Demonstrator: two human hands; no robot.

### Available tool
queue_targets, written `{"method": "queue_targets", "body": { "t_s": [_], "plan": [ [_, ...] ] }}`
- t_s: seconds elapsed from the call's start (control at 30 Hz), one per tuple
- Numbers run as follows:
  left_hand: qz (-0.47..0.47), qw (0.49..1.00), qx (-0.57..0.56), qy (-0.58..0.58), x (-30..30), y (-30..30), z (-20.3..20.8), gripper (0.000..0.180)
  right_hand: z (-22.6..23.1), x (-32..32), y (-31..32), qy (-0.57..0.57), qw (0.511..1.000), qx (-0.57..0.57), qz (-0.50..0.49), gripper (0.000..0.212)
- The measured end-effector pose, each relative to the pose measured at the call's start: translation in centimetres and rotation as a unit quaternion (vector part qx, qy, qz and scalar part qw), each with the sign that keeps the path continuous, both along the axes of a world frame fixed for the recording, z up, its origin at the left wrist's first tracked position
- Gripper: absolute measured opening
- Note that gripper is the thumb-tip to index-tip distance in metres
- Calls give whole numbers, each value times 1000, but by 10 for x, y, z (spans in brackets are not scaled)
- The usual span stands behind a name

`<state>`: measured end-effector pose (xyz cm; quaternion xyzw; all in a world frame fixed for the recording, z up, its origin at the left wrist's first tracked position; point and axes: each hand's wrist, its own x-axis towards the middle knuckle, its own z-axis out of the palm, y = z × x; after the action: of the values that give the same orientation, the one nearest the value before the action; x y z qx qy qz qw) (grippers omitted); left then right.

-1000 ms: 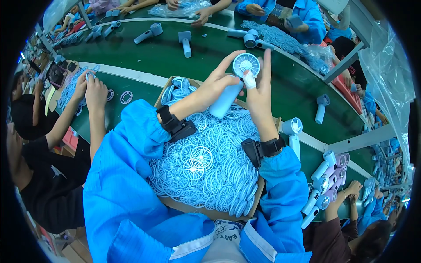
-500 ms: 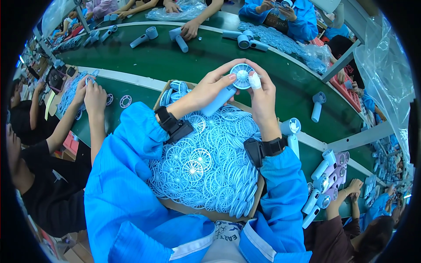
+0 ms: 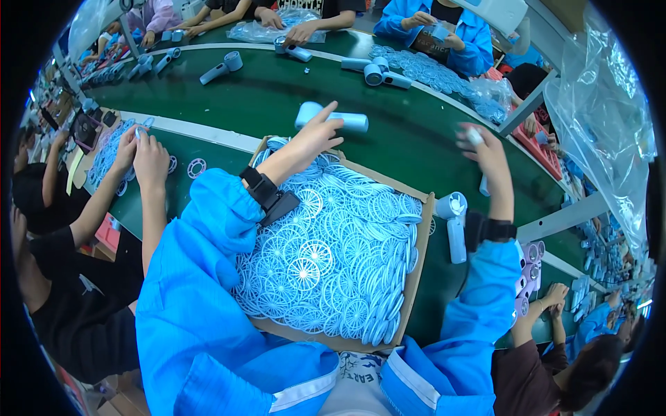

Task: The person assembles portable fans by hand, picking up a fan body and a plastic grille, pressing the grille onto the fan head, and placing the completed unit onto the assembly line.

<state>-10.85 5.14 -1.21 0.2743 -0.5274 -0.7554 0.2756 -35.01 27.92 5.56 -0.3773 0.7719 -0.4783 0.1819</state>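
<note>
My left hand (image 3: pixel 313 141) is stretched over the green conveyor belt, its fingers spread. Just beyond and partly behind those fingers is a light blue handheld fan (image 3: pixel 355 123); whether a fingertip touches it I cannot tell. Off to the right my right hand (image 3: pixel 491 154), a white wrap on one finger, hangs open and somewhat blurred over the belt. Partly hidden below it is another blue fan (image 3: pixel 483 186). Between my forearms stands a cardboard box (image 3: pixel 416 260) heaped with light blue spoked fan grilles (image 3: pixel 326 256).
One blue fan (image 3: pixel 454 225) stands right of the box. Across the belt (image 3: pixel 263 97) lie more fans (image 3: pixel 222 68), with co-workers' hands (image 3: pixel 302 31) near them. At the left, another person's hands (image 3: pixel 142 152) hold a small blue part. A metal bar (image 3: pixel 562 216) crosses at the right.
My hands have parted. The fan they both held now lies by my left hand on the belt, and my right hand has swung right toward another fan.
</note>
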Motion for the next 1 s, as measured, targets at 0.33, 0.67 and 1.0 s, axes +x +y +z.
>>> {"method": "queue_targets", "body": {
  "t_s": [0.33, 0.67, 1.0],
  "plan": [
    [-176, 972, -137, -68, -1, 1, -2, 40, -169, -149, 59, 366, 852, 266, -266, 55],
    [-238, 942, -228, -70, -8, 11, 16, 41, -32, -41, 3, -122, 992, -7, 3, 48],
    [-96, 994, -51, 11, -5, 14, 16, 44, -31, 150, -58, 377, 858, 104, 334, 43]
  ]
}}
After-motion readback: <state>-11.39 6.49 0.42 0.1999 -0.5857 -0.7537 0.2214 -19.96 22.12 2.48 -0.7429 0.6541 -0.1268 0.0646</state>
